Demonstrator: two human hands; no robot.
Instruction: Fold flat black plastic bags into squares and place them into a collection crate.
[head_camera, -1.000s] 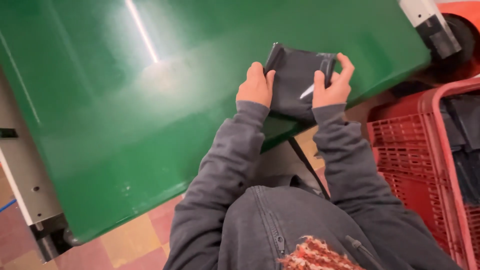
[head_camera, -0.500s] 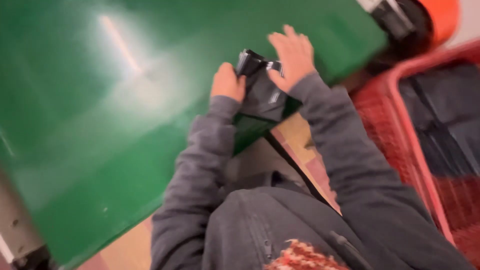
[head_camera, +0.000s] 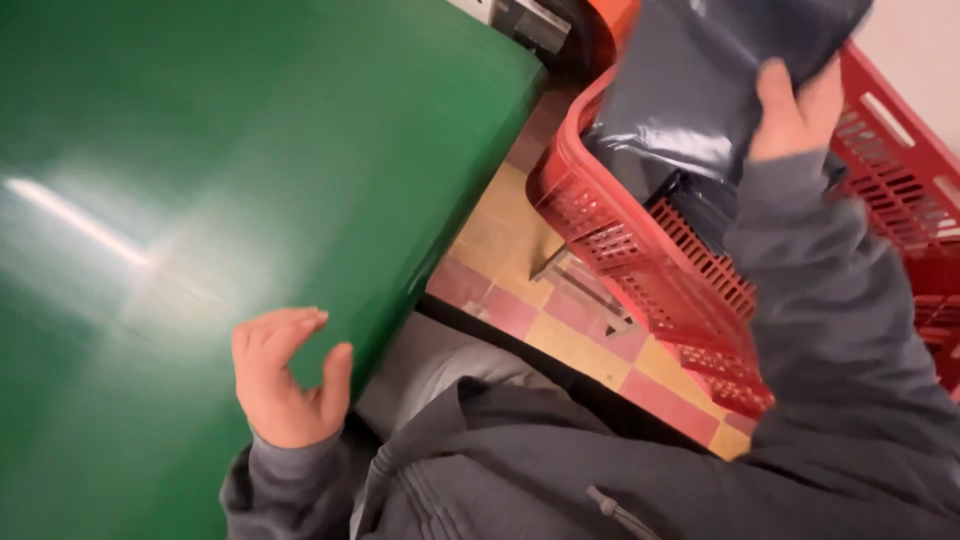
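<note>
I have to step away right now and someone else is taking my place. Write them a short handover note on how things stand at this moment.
Left hand: empty, fingers curled, resting at the near edge of the green table.
Right hand: gripping a dark grey plastic bag, held up over the red plastic crate beside the table.
Things: more dark material lies inside the crate under the bag; what it is cannot be told. The table top shows nothing else in view.
Done: the bag is off the table and above the crate.
Left: the bag is not yet set down; the right hand has not released it.
</note>
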